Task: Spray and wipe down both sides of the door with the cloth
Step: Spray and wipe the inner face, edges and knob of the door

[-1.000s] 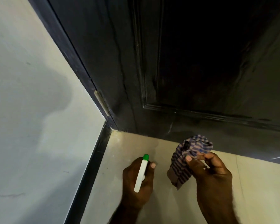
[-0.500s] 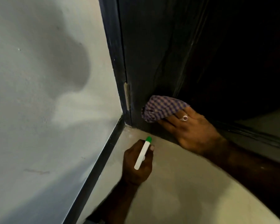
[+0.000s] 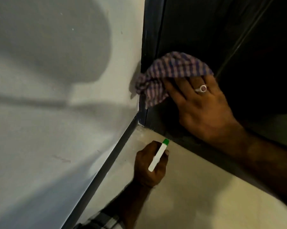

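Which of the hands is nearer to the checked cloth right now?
Right. The right hand presses the checked cloth against the dark door near its bottom corner; the left hand is lower, over the floor, gripping the spray bottle.

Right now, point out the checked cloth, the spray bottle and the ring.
checked cloth (image 3: 170,71): head view, on the middle of the bunched fabric against the door.
spray bottle (image 3: 157,157): head view, on its white body below the green tip.
ring (image 3: 202,88): head view, on its round stone.
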Demonstrator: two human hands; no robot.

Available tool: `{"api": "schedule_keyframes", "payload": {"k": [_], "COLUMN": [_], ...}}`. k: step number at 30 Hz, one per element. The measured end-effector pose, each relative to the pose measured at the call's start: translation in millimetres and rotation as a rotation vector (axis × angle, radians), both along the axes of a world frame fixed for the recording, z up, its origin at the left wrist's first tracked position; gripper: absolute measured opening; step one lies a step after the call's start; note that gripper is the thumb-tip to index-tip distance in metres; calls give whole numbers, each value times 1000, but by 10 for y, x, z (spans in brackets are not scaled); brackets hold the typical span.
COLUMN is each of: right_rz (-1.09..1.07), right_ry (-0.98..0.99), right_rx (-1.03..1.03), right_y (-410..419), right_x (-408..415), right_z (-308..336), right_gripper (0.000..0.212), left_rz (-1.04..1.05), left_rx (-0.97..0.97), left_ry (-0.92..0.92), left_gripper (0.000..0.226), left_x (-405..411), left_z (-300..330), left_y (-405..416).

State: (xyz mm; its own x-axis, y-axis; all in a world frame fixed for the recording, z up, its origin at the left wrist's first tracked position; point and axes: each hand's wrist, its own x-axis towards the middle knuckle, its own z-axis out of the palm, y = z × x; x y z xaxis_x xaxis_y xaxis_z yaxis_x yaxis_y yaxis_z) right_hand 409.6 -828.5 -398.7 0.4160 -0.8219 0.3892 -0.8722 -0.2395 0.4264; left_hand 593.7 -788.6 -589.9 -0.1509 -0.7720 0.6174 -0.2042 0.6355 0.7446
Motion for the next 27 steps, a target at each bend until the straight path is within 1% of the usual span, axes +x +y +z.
{"api": "schedule_keyframes", "payload": {"k": [1, 2, 3, 4, 5, 6, 8, 10, 11, 12, 13, 14, 15, 16, 17, 19, 20, 21, 22, 23, 24, 26, 27], "right_rz": [-14, -7, 17, 59, 76, 24, -66, -50, -21, 19, 66, 86, 70, 52, 23, -139, -187, -198, -203, -199, -143, -41, -43], "right_ry": [-21, 1, 39, 86, 59, -35, -209, -351, -369, -344, -257, -159, -130, -159, -228, -365, -377, -363, -342, -343, -304, -201, -155], "right_rx": [-12, 1, 57, 131, 238, 373, 570, 604, 540, 439, 321, 253, 243, 291, 358, 568, 641, 656, 647, 583, 476, 277, 187], "right_y": [-100, -145, -136, -99, -6, 116, 276, 247, 189, 107, 1, -53, -50, 6, 127, 451, 559, 670, 744, 790, 805, 786, 741], "right_x": [103, 154, 143, 106, 17, -56, -131, -93, -18, 62, 114, 110, 108, 53, 6, -163, -240, -336, -433, -483, -501, -504, -460], "right_z": [-46, -187, -442, -798, -1143, -1364, -1552, -1526, -1451, -1364, -1279, -1234, -1273, -1390, -1546, -1795, -1820, -1806, -1718, -1559, -1367, -905, -745], "right_gripper": [62, 66, 69, 66, 56, 48, 47, 52, 52, 51, 51, 53, 53, 52, 52, 57, 62, 62, 60, 58, 55, 46, 48], "left_rz": [8, 5, -6, -11, -17, -6, 31, 25, 5, -15, -25, -33, -40, -32, 7, 63, 63, 41, 22, -1, -11, -19, -24], "left_rx": [-11, -30, -33, -25, -14, -6, 1, 11, 20, 29, 25, 24, 28, 34, 48, 95, 117, 130, 126, 118, 115, 130, 130], "left_ry": [2, 3, 5, 4, -3, -15, -44, -41, -27, -22, -19, -13, -13, -26, -54, -86, -72, -55, -38, -26, -22, 1, 6], "left_gripper": [21, 22, 19, 15, 13, 12, 18, 16, 13, 10, 9, 8, 9, 10, 17, 36, 39, 36, 28, 18, 9, 6, 7], "left_x": [2, 7, -4, 7, 9, 17, -2, 2, 5, 10, 11, -7, -8, -20, -12, -1, 0, -2, -4, -13, -21, -39, -38], "left_z": [-5, -3, 3, -5, -16, -46, -63, -10, 42, 65, 82, 81, 57, 28, -34, -107, -113, -93, -55, 6, 42, 103, 99], "left_y": [12, 2, 4, -8, -18, -23, 4, 23, 4, -4, -9, -4, 2, -3, 13, 41, 30, 30, 31, 21, 28, 33, 27]}}
